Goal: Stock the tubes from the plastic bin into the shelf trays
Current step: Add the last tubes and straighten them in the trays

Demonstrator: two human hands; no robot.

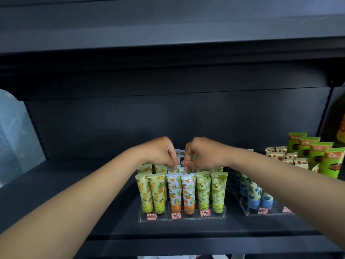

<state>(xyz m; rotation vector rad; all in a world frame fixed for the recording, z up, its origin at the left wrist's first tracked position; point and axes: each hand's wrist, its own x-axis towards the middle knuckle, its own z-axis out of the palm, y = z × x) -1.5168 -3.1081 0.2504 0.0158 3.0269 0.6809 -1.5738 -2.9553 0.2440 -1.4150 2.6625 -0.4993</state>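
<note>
Tubes (188, 191) with fruit prints stand upright, crimped ends up, in a clear acrylic tray (182, 215) on the dark shelf (74, 184): yellow pineapple ones at the left, orange-print tubes in the middle, green ones at the right. Small red-and-white price labels (176, 215) are on the tray's front. A second clear tray (261, 212) just beside it to the right holds blue-print tubes (252, 195), and further right stand green tubes (315, 156) and small cartons. The shelf back is dark blue-grey. Both arms reach forward over the shelf. The left hand (160, 152) and right hand (203, 153) meet above the middle row, fingers pinched narrow on the top of a blue-orange tube there.
</note>
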